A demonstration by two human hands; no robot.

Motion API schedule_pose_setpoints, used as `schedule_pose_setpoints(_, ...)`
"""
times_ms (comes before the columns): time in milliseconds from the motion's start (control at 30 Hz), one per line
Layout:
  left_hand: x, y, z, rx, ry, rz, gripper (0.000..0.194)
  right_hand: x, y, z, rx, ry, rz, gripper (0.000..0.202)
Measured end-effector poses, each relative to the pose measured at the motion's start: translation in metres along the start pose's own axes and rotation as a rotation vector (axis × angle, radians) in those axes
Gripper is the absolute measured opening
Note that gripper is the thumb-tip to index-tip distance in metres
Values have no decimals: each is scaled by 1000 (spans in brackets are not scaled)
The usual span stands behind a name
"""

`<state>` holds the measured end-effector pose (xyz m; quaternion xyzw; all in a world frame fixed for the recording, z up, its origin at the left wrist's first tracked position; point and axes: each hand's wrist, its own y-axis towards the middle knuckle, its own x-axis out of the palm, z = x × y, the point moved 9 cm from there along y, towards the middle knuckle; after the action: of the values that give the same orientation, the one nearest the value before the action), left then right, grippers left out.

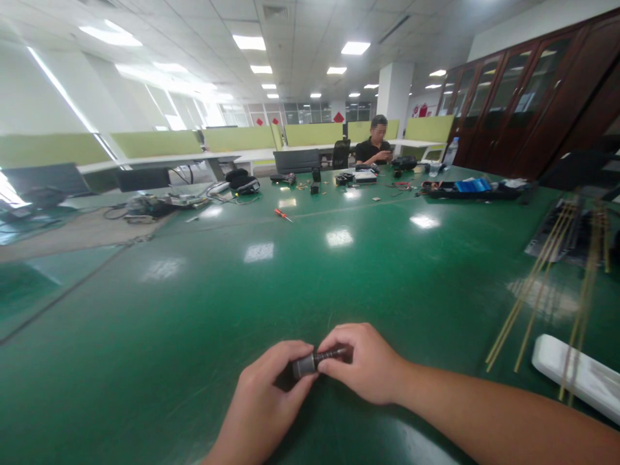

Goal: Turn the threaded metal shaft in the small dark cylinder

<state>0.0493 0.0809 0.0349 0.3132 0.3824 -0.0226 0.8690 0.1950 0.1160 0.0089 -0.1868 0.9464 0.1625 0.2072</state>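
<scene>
Between my two hands, low in the head view, is a small dark grey cylindrical part with a thin ridged shaft pointing right. My left hand grips the thick cylinder between thumb and fingers. The thumb and index finger of my right hand pinch around the shaft, whose tip shows between them. Both hands are just above the green tabletop, near its front edge.
A red screwdriver lies farther back. Thin yellow sticks and a white case are at the right. Electronics and cables sit back left, a black tray back right. A person sits across the table.
</scene>
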Motion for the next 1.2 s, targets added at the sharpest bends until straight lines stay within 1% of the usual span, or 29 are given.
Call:
schedule_pose_setpoints(767, -2, 2, 1, 22, 6, 18, 17, 0, -1, 4, 14, 25, 30, 10)
schedule_pose_setpoints(1200, -1, 2, -1, 1, 10, 18, 18, 0, -2, 5, 24, 36, 36, 10)
